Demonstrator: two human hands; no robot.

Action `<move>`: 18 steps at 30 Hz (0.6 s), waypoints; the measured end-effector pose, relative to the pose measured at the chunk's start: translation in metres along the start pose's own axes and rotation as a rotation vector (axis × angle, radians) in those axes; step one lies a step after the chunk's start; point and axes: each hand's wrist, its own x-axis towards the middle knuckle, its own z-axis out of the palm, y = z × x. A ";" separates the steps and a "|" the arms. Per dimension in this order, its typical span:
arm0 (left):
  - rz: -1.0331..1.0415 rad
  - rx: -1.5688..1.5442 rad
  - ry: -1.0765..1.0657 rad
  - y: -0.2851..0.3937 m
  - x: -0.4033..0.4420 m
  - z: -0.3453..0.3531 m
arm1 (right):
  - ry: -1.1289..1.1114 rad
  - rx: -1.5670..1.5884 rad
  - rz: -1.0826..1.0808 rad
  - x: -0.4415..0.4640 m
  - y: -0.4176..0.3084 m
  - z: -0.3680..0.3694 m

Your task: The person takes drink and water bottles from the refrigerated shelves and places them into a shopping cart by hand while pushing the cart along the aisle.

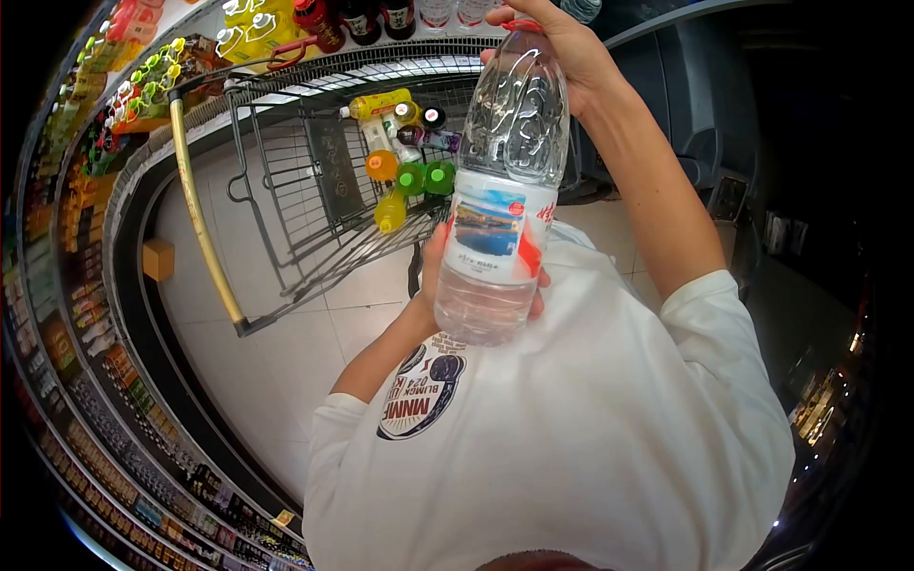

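A large clear water bottle (503, 214) is held tilted in front of my chest, its white label with a lake picture facing me. My right hand (568, 52) grips the bottle's neck, close by the red ring at the cap. Lower down, my left hand (435, 271) wraps round the bottle from behind, with fingertips showing at its right edge. To the left of the bottle is a wire shopping cart (276, 205) with several drinks in it, among them an orange-capped bottle (382, 166), green-capped bottles (410, 178) and a yellow drink bottle (389, 211).
Shelves of packaged goods (105, 381) curve along the left side. At the top, yellow jugs (255, 33) and dark bottles (362, 19) stand on a shelf. The cart's yellow handle (200, 209) faces left over the tiled floor (257, 381). A small brown box (158, 259) is near the left shelf.
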 end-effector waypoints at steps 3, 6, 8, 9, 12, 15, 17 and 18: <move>-0.033 -0.027 -0.007 0.004 0.000 -0.002 | -0.029 0.008 0.033 -0.004 0.001 0.000; -0.065 -0.064 0.001 0.005 0.000 -0.002 | -0.155 0.031 -0.006 -0.007 0.005 -0.006; -0.072 -0.072 -0.088 0.003 0.000 -0.009 | -0.294 0.174 -0.025 -0.004 0.012 -0.013; -0.076 -0.076 -0.132 0.003 0.001 -0.009 | -0.363 0.247 -0.036 -0.003 0.017 -0.016; -0.101 -0.077 -0.257 0.006 0.005 -0.002 | -0.533 0.459 0.006 -0.010 0.035 -0.014; -0.146 -0.150 -0.291 0.008 0.002 -0.002 | -0.577 0.538 -0.040 -0.020 0.048 -0.005; -0.125 -0.246 -0.290 0.002 0.000 -0.010 | -0.631 0.592 -0.012 -0.017 0.053 -0.003; -0.147 -0.225 -0.292 0.005 -0.001 -0.012 | -0.601 0.538 -0.016 -0.015 0.051 -0.004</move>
